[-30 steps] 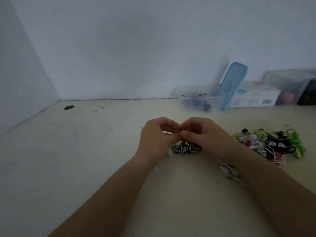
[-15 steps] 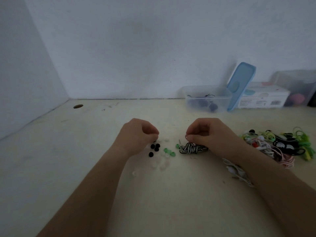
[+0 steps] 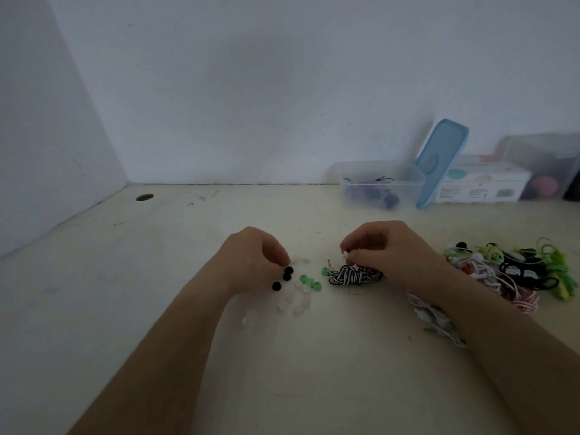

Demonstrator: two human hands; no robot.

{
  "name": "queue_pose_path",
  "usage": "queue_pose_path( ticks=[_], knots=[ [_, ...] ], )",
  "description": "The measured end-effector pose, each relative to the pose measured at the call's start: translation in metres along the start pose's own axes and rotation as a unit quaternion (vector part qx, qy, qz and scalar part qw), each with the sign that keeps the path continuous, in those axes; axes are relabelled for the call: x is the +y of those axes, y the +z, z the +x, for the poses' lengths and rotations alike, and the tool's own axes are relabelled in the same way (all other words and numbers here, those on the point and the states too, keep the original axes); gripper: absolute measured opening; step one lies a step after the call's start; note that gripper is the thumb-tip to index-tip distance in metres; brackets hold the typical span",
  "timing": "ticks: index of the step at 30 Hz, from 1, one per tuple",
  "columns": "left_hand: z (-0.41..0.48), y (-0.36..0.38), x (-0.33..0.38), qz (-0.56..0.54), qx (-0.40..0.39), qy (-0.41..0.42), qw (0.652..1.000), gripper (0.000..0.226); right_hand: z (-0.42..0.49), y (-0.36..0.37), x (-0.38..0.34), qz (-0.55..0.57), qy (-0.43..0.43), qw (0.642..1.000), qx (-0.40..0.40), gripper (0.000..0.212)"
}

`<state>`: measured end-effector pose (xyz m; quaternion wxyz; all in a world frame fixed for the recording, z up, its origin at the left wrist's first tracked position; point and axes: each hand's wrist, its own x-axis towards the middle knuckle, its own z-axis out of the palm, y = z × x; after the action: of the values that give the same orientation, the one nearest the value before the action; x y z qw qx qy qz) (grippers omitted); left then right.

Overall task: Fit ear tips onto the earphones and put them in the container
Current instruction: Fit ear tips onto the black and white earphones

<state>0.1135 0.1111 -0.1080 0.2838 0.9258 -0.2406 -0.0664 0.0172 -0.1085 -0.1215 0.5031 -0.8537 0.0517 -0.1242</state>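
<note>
Pinched bud of striped earphones (image 3: 354,275) in right hand (image 3: 386,249); curled left hand (image 3: 251,259) over black ear tips (image 3: 287,274) left of them, grasp unclear. Seemed early: container (image 3: 381,196) behind barely filled, pile (image 3: 508,271) rightward waiting.

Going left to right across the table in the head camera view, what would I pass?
A hole in the table → left hand → green ear tips → striped earphones → pile of earphones.

place: desk workspace | cues: cream desk (image 3: 157,293), cable hole (image 3: 144,197), bare white walls (image 3: 282,89), clear container (image 3: 354,193)
</note>
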Motion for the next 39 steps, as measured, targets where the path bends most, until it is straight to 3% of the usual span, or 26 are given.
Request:
queue_pose_path(
  ticks=[8,15,20,30,39],
  knots=[
    [-0.002,0.002,0.001,0.019,0.022,0.016,0.999,0.018,0.002,0.0,0.003,0.003,0.004,1.0,0.0,0.018],
    [-0.003,0.001,0.006,-0.101,0.1,0.073,0.987,0.016,0.001,-0.002,0.007,0.018,-0.012,1.0,-0.01,0.021],
    [-0.005,0.016,0.019,-0.233,0.078,0.093,0.965,0.014,0.0,-0.003,0.005,0.025,-0.009,1.0,-0.006,0.02],
    [-0.005,0.043,0.031,-0.369,0.017,0.055,0.927,0.015,0.0,-0.003,0.005,0.026,-0.056,0.998,-0.01,0.016],
    [-0.003,0.048,0.034,-0.38,0.026,0.02,0.924,0.017,0.001,-0.002,0.008,0.043,-0.054,0.998,-0.013,0.016]
  ],
)
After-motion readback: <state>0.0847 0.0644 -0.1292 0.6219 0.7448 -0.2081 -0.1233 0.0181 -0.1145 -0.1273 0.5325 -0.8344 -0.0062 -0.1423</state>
